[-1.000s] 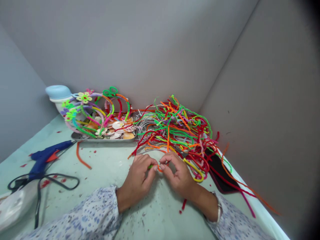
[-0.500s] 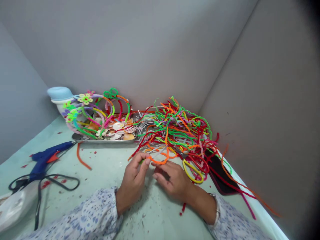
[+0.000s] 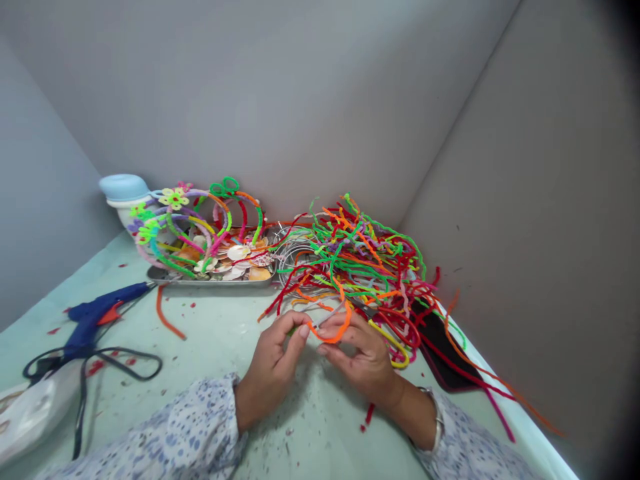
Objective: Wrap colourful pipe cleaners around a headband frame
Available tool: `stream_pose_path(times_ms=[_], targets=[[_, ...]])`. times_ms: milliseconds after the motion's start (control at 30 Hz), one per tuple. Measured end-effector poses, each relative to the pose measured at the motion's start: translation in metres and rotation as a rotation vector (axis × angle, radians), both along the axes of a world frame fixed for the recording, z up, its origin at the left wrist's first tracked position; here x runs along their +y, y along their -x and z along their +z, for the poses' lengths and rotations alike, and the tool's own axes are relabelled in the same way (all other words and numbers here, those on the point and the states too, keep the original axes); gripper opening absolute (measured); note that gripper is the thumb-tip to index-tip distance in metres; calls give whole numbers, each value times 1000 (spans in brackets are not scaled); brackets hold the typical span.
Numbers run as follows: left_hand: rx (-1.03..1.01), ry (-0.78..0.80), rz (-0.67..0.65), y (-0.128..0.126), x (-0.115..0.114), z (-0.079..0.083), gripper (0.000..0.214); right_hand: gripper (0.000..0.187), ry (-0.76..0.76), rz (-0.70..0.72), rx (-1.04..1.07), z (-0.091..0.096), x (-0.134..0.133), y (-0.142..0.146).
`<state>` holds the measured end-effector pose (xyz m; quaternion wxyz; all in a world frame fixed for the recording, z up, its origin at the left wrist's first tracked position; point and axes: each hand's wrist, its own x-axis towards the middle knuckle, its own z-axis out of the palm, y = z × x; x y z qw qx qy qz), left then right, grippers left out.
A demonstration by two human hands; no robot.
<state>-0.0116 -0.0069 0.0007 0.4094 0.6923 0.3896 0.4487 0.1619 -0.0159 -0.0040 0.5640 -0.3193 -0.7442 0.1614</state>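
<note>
My left hand (image 3: 274, 357) pinches one end of an orange pipe cleaner (image 3: 345, 321) between thumb and forefinger. A bit of green shows inside that grip, mostly hidden by the fingers. From there the orange strand loops across to my right hand (image 3: 363, 353), whose thumb and fingers close around its lower bend. A thin grey strand runs between the hands behind the loop; what it belongs to I cannot make out. Just beyond the right hand lie scissors with a yellow and red handle (image 3: 393, 343), partly under pipe cleaners.
A tangled heap of colourful pipe cleaners (image 3: 360, 253) lies behind the hands. To its left, a metal tray (image 3: 215, 283) holds shells and decorated headbands (image 3: 225, 213) beside a blue-lidded bottle (image 3: 125, 190). A blue glue gun (image 3: 93, 313) lies left, a dark phone (image 3: 445, 353) right.
My right hand has come up to the orange pipe cleaner and closed on its bend. The loop has shifted slightly right and now curves in front of the right fingers.
</note>
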Motion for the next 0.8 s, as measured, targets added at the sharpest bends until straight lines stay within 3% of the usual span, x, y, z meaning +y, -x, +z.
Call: stream_pose_path(times_ms=[100, 200, 333, 400, 467, 633, 800], targets=[[17, -11, 17, 1, -2, 0, 17, 23, 61, 54, 15, 0, -1, 0], [2, -2, 48, 1, -3, 0, 17, 20, 240, 148, 90, -2, 1, -2], [-21, 27, 80, 1, -1, -1, 16, 21, 694, 495, 225, -5, 4, -4], [-28, 47, 82, 0, 1, -1, 16, 23, 799, 625, 138, -5, 3, -2], [-42, 65, 83, 0, 2, -1, 18, 21, 713, 574, 26, -5, 1, 2], [-99, 126, 75, -1, 2, -1, 21, 28, 248, 375, -182, -11, -3, 6], [-85, 85, 115, -1, 2, 2, 19, 33, -48, 224, -342, -10, -3, 2]])
